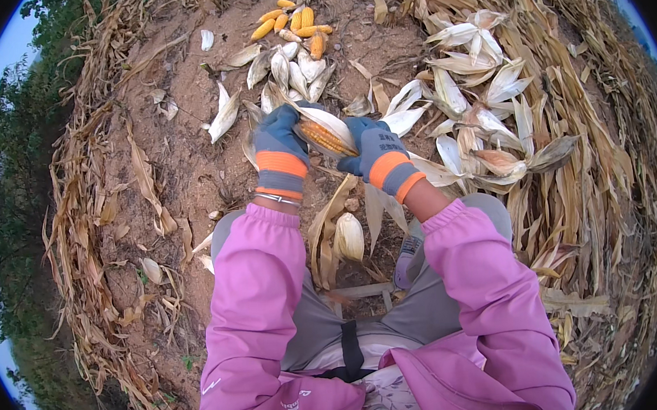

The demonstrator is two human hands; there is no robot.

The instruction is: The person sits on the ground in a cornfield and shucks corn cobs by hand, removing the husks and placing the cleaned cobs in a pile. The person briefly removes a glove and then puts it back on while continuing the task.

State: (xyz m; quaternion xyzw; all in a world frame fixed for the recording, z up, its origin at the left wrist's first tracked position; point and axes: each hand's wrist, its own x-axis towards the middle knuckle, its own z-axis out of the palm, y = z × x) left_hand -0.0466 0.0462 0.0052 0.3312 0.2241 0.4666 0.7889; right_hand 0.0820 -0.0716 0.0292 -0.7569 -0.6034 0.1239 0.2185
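Observation:
Between my two gloved hands is an ear of corn (322,135), its pale husk peeled partly back so that rows of orange kernels show. My left hand (280,136) grips the ear's left end, with its fingertips hidden behind the husk. At the other end, my right hand (367,143) holds the ear and its husk. Both gloves are blue-grey with orange cuffs. Just beyond my hands lies a heap of ears in whitish husks (296,73). Farther off, several bare yellow corn cobs (295,23) lie together on the soil.
Stripped husks (482,115) are strewn to the right over a thick bank of dry corn stalks (581,142). One husked ear (349,237) lies between my legs, near a low stool frame (359,291). Dry leaves (147,180) litter the reddish soil at left.

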